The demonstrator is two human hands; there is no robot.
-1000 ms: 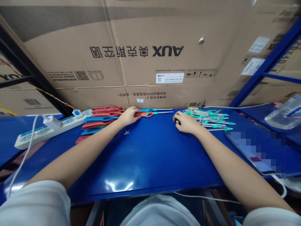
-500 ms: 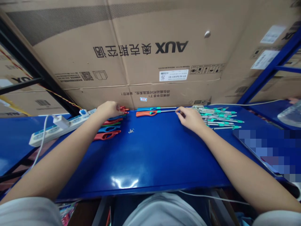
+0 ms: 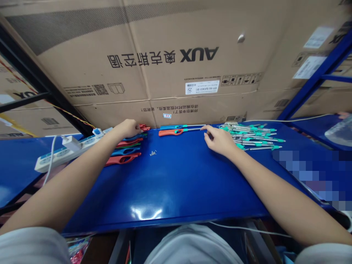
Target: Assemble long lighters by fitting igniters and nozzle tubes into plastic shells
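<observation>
My left hand [image 3: 128,129] bends over the back of a pile of lighter handles, its fingers curled and partly hidden, so what they hold cannot be made out. In that pile lie red handles [image 3: 121,160], a blue handle [image 3: 128,150] and green ones. Two assembled long-nosed lighters, an orange one [image 3: 168,132] and a blue one [image 3: 168,127], rest side by side near the cardboard. My right hand [image 3: 220,140] is open, its index finger stretched to the metal tips of these lighters. Right beside it are several metal lighter rods with teal fittings [image 3: 251,135].
A white power strip [image 3: 55,157] with plugs stands at the left. Behind the blue table [image 3: 176,183] rises a large cardboard box [image 3: 170,29]. Small pale pieces [image 3: 153,153] lie mid-table. A blurred flat object [image 3: 310,176] is at the right.
My left hand has drawn slightly left over the handles, and some handles have shifted left. My right hand has moved a little left, its index finger now straighter at the lighter tips.
</observation>
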